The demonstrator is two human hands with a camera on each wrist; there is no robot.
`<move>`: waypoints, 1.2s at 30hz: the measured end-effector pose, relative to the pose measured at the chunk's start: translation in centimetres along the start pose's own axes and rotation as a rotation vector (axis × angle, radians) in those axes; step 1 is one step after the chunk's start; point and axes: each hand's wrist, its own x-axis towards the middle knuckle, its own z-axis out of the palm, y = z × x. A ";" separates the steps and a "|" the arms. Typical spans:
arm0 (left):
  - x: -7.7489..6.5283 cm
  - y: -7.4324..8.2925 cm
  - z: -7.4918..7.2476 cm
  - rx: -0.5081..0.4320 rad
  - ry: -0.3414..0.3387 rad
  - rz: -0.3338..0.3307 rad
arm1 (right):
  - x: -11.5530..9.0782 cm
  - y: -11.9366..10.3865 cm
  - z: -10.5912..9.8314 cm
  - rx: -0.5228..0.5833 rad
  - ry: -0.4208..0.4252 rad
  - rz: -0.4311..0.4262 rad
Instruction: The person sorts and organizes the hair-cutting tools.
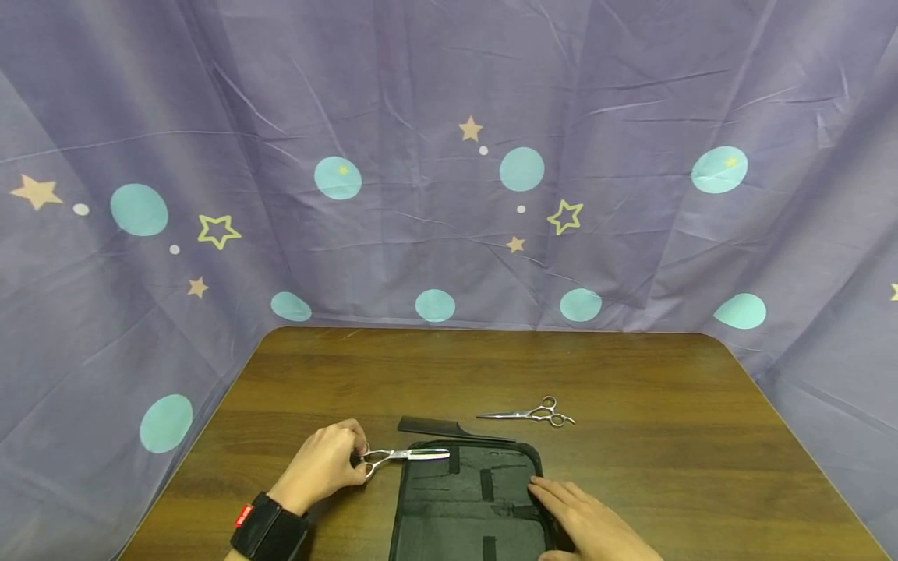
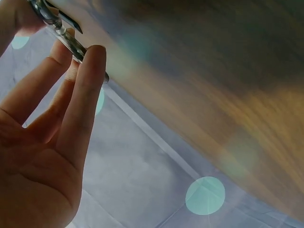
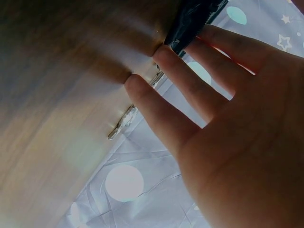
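Note:
My left hand [image 1: 325, 458] grips silver thinning scissors [image 1: 426, 454] by the finger rings. Their blades point right, over the top left corner of an open black zip case [image 1: 449, 487]. In the left wrist view the fingers curl up to the metal handle [image 2: 69, 42]. At the case's right edge lies my right hand [image 1: 589, 518], its fingertips on the rim. Its fingers look straight and spread in the right wrist view, with the dark case [image 3: 190, 23] beside the fingertips. Elastic loops [image 1: 487, 485] run across the case's inside.
Just behind the case lies a black tail comb [image 1: 435, 426]. Farther back and right are silver hair scissors [image 1: 519, 414], rings to the right. All of this is on a brown wooden table [image 1: 666, 421], with a patterned purple curtain [image 1: 421, 257] hanging around it.

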 end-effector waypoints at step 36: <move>0.7 1.8 0.2 0.068 0.008 0.087 | 0.1 -0.2 -0.3 0.006 0.018 -0.009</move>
